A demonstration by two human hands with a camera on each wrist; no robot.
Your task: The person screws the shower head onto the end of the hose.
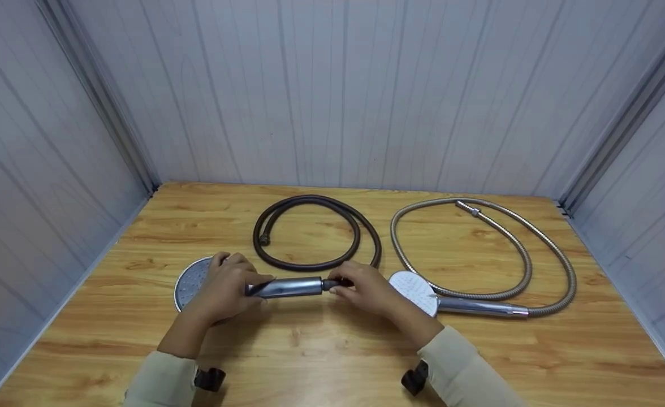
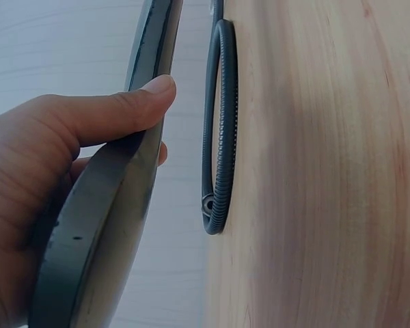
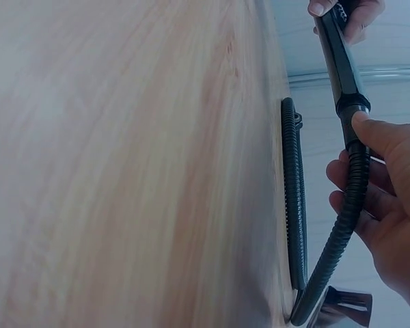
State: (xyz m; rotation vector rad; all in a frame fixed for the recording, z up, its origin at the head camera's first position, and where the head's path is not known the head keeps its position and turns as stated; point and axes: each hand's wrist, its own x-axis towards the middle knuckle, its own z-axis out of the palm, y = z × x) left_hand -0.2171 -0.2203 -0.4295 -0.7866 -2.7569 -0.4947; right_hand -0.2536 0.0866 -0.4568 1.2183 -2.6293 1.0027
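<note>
My left hand [image 1: 228, 288] grips a shower head [image 1: 190, 284] by the neck of its handle, its round spray face lying to the left. The grey handle [image 1: 293, 287] points right. At its end, my right hand [image 1: 363, 287] pinches the dark connector [image 3: 352, 126] of a black ribbed shower hose [image 3: 359, 174], with the thumb on the connector and fingers behind. Connector and handle end meet in line in the right wrist view. The rest of that hose [image 1: 310, 198] lies coiled on the table behind my hands, a loose end fitting [image 1: 264, 239] at its left.
On the right of the wooden table [image 1: 310, 362] lies a second shower head [image 1: 414, 291] with a chrome handle [image 1: 482, 307], joined to a looped silver hose [image 1: 571, 277]. White panel walls [image 1: 332, 102] enclose the back and both sides.
</note>
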